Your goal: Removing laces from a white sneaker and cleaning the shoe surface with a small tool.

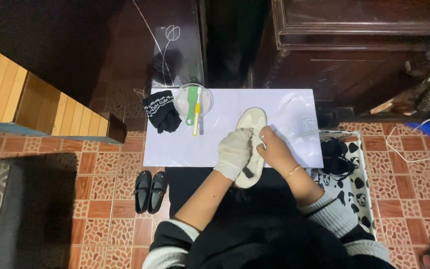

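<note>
left hand (pixel 233 153): cloth-wrapped, pressed on shoe (pixel 251 145), grip unclear | right hand (pixel 274 148): fingers gripping shoe | brushes (pixel 194 110) in bowl, upper centre, untouched

1. A home, seen from above, around a low white rectangular work board (pixel 274 104) laid on the floor.
2. Under and around the board lies a floor of reddish-brown patterned ceramic tiles (pixel 110 219).
3. Beyond the board's far edge stands a dark carved wooden cabinet (pixel 354 45).
4. Just left of the board's near corner sits a pair of small black strap shoes (pixel 151 191).
</note>
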